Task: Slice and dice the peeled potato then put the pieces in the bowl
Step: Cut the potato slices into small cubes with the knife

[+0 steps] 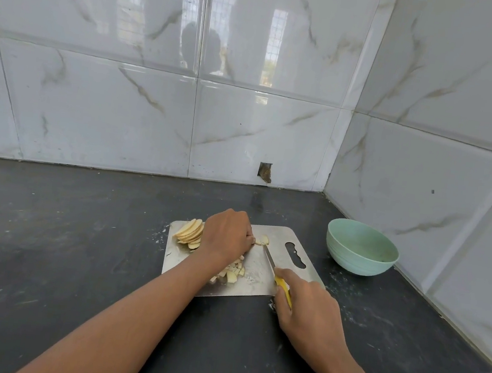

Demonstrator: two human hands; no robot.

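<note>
Countertop (77, 259) (dark stone), steel board (275, 238) — marble-tiled corner (342, 111)

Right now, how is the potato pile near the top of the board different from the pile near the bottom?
The potato slices at the far left corner of the cutting board are wide, flat rounds fanned in a leaning stack; the diced pieces nearer the person are small chunks scattered loosely. The slices lie beside the left hand; the diced pieces lie partly under its wrist. Both are pale yellow, and both are on the board.
</note>
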